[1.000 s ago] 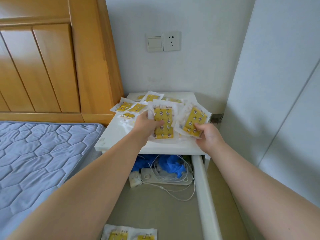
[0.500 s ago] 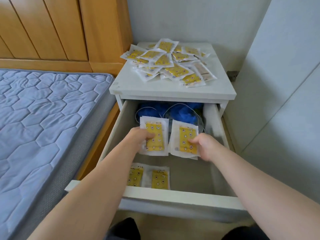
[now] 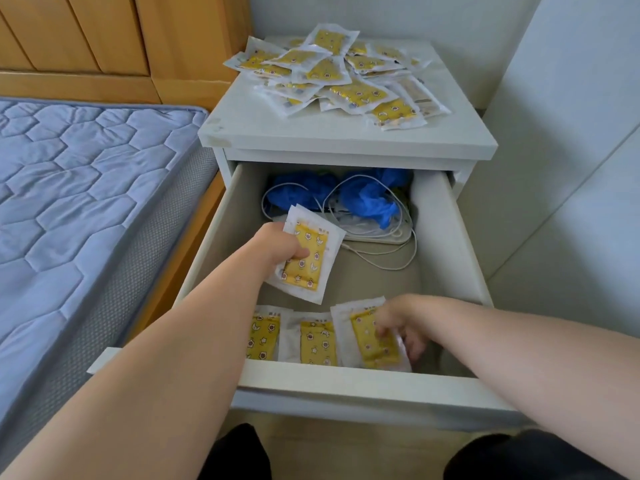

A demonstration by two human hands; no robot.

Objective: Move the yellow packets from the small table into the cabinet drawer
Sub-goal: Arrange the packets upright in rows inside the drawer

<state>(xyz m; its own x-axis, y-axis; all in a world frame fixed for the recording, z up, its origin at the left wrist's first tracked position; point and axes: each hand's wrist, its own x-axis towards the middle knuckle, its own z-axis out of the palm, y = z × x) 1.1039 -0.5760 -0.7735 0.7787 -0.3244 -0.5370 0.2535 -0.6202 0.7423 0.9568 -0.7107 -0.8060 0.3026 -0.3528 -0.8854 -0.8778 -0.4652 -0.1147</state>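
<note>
The left hand (image 3: 284, 245) gripped a yellow star-printed plastic packet (image 3: 308, 261), thumb curled over its face, and held it tilted above the middle of the open white cabinet drawer (image 3: 346, 375). At the drawer's 6 o'clock edge two flat yellow packets (image 3: 317, 342) lay side by side. Just at their 3 o'clock the right hand (image 3: 401, 323), blurred, seemed to pinch a third yellow packet (image 3: 367, 341) with curled fingers. Crumpled blue plastic (image 3: 367, 202) and a thin white cable (image 3: 381, 258) sat at the drawer's 12 o'clock. A loose heap of yellow packets (image 3: 339, 81) covered the small white table (image 3: 277, 129) at 12 o'clock beyond the drawer.
</note>
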